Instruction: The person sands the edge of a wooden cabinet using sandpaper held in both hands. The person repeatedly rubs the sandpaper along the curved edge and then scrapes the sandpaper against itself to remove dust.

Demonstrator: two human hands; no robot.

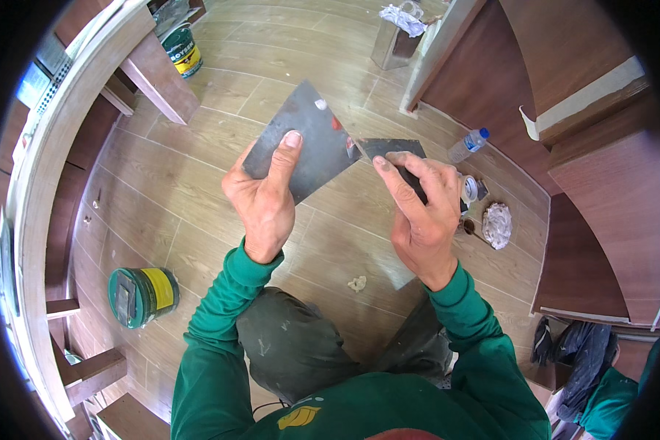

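My left hand (265, 203) grips a flat grey metal plate (311, 129), thumb on top and fingers underneath. Smears of red and whitish paste (336, 123) sit along the plate's right edge. In my right hand (424, 212) is a scraper with a dark metal blade (390, 146); my fingers partly cover its dark grip. The blade's left corner meets, or nearly meets, the plate's right corner beside the paste. Both tools are held above the tiled floor (220, 181), in front of my knees.
A lidded green pail (162, 289) stands left, a Boysen pail (182, 52) farther off. At right are a water bottle (469, 145), a tape roll (469, 188) and a crumpled wrapper (496, 225). A pale lump (357, 284) lies near my knees. Wood panels (473, 82) flank the right side.
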